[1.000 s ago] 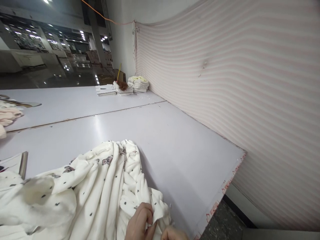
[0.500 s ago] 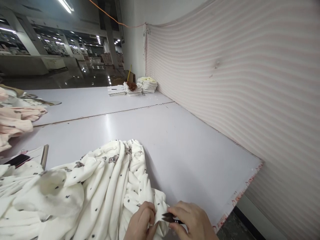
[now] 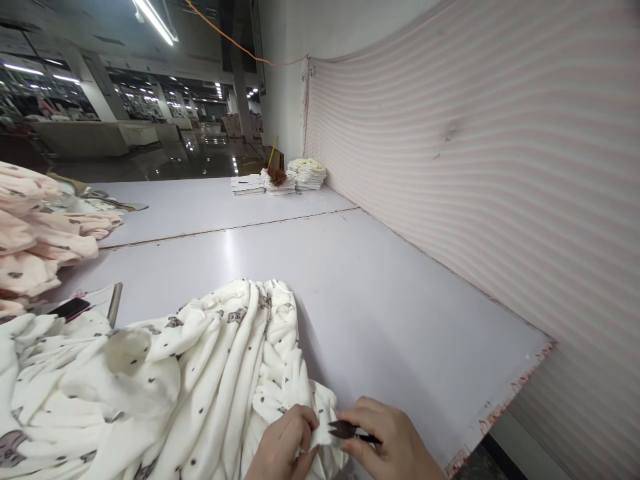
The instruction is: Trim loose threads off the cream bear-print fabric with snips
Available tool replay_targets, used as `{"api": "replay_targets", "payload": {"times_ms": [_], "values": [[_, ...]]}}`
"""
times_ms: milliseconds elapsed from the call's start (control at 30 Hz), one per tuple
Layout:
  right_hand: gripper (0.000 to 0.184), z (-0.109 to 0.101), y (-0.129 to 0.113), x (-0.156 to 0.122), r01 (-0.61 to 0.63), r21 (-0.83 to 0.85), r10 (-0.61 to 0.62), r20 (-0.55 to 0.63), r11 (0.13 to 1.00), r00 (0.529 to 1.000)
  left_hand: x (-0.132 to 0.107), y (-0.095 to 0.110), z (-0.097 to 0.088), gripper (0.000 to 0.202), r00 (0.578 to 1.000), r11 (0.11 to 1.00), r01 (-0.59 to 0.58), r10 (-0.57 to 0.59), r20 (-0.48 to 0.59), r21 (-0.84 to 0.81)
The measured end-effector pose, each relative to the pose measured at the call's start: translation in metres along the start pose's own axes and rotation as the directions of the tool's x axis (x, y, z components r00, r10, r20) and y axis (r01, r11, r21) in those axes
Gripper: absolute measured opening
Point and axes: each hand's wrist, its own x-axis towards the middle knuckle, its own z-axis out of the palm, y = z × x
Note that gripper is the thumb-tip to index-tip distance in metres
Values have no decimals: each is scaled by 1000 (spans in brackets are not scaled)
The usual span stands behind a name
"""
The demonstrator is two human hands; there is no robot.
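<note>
Right at the near edge, both hands are in full sight now; a second ago only the left and a sliver of the right showed, and no tool at all. The right hand (image 3: 395, 443) sits palm down, fingers curled round a pair of small dark thread snips (image 3: 350, 431), which it grips between thumb and forefinger. The snips lie nearly flat, long axis running left to right, tips pointing left at the cloth. The left hand (image 3: 283, 448) is closed too, pinching a fold at the edge of the white printed fleece garment (image 3: 200, 373) just beside those tips; blades and pinched fold meet, or close to it. The garment is heaped on the near left part of the pale tabletop (image 3: 380, 313), its ridges running away from the hands.

Further left, a dark phone (image 3: 70, 309) peeks out beside a metal ruler (image 3: 115, 304). Beyond that, a pile of pink fleece (image 3: 35, 240) shows far more than it did a second ago, as the view has swung leftward. At the far end of the tabletop, stacks of folded cloth (image 3: 309, 175) sit against the striped fabric wall (image 3: 475, 167).
</note>
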Motion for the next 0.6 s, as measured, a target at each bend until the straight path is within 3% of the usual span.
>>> {"api": "replay_targets", "payload": {"times_ms": [133,600], "values": [[23,-2,-5,1,50,-150,-34,107,987,994,1,0,-1,24,1000,1000,-2,2,27,5],[21,-2,-4,-1,27,-228,-10,75,973,997,-2,4,13,22,993,995,94,-92,-75,29]]}}
